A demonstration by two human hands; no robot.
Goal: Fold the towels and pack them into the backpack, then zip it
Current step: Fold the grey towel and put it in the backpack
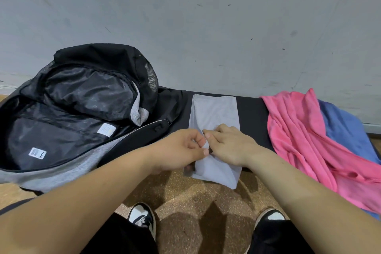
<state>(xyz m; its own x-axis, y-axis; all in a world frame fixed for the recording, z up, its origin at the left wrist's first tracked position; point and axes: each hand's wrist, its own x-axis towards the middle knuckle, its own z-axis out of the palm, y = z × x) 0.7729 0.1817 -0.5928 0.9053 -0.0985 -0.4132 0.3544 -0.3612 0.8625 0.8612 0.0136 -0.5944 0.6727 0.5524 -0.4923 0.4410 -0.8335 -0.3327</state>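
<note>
Grey towel [215,121] lies as a narrow strip running straight away from both hands, left hand [181,150] pinching its near-left edge, right hand [228,146] pressed flat on top with fingers loosely extended, open backpack [68,113] left of the fingers.

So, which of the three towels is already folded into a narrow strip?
The grey towel, under both hands in the middle. The pink towel and the blue towel lie loose and crumpled at the right.

Soft, even indoor light, faint shadows below, wide-angle bending at edges.
</note>
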